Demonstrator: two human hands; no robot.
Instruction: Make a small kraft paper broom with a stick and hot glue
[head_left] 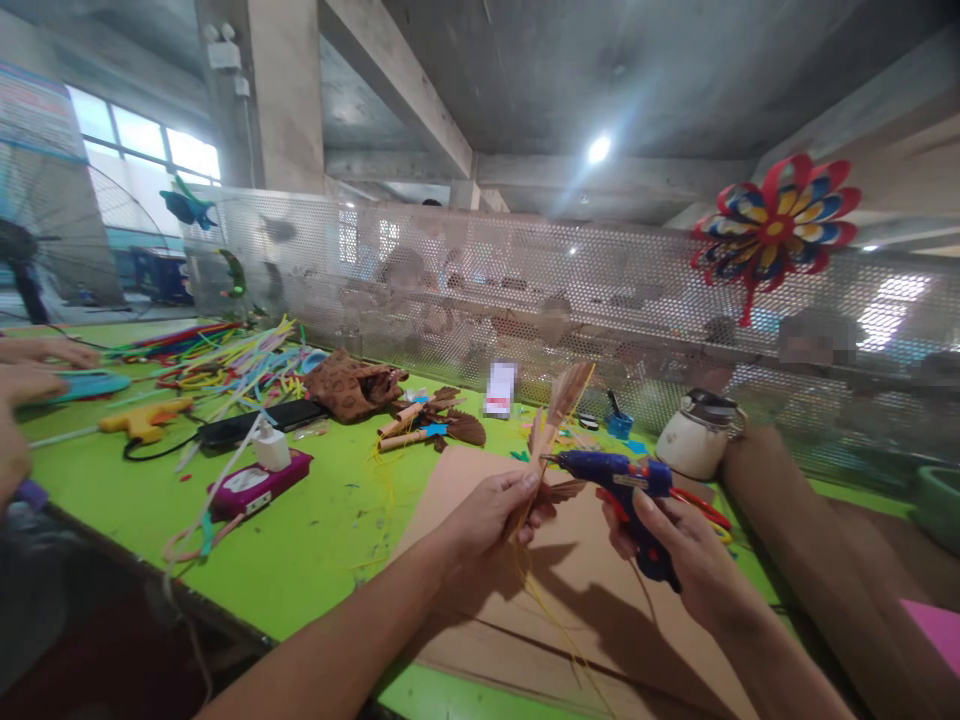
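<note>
Between its fingers my left hand (517,505) pinches a brown pleated paper craft piece (559,410), which stands up fan-like from the grip. Yellow string (551,600) trails down from it over the brown cardboard sheet (465,500). My right hand (694,550) is wrapped round the handle of a blue glue gun (619,470). The gun points left, and its nozzle reaches the paper piece just above my left fingers; whether it touches I cannot tell. More rolled and pleated brown paper pieces (431,420) lie on the green table beyond my left hand.
Left on the green table (330,570) are a purple power strip (259,485), a yellow glue gun (146,418), a brown patterned cloth bundle (352,385) and colourful strips. A white kettle (694,435) stands at right. Another person's hand (49,352) is at far left. A perforated panel (465,290) borders the back.
</note>
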